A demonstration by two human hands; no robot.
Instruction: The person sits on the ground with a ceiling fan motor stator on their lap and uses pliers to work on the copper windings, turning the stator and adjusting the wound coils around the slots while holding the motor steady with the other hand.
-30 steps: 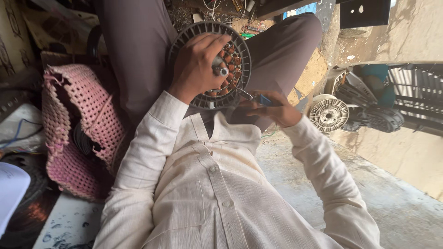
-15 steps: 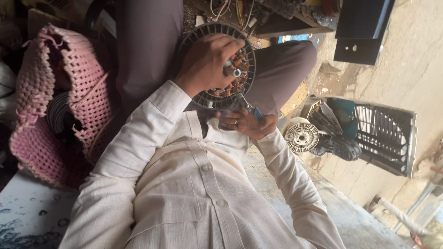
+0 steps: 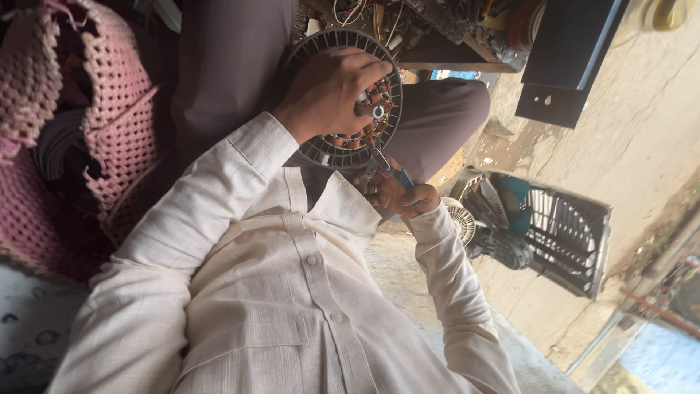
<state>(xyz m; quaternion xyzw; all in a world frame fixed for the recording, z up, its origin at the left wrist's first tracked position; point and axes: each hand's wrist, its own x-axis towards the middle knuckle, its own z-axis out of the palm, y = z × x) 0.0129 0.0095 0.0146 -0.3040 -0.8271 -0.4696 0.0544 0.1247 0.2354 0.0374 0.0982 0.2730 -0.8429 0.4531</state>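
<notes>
A pink woven bag [image 3: 95, 131] is seen at nine o'clock, hanging over dark clutter. At the centre, toward twelve o'clock, a round fan motor housing [image 3: 343, 98] with a ribbed dark rim and copper windings is rested on the lap, against grey trousers [image 3: 233, 66]. The left hand [image 3: 328, 91] is laid over its face, fingers curled and clamped on the housing. Just below it, at about five o'clock from the housing, the right hand [image 3: 397, 193] is closed around blue-handled pliers [image 3: 390, 171], whose tip is touching the housing's lower rim. A cream shirt [image 3: 292, 292] fills the foreground and hides the lap below. Toward three o'clock, a small white fan part [image 3: 458, 219] and a dark grille [image 3: 565, 237] are set against a rough concrete wall [image 3: 642, 131]. At one o'clock a black metal panel [image 3: 572, 58] is seen beside tangled wires [image 3: 379, 18].
</notes>
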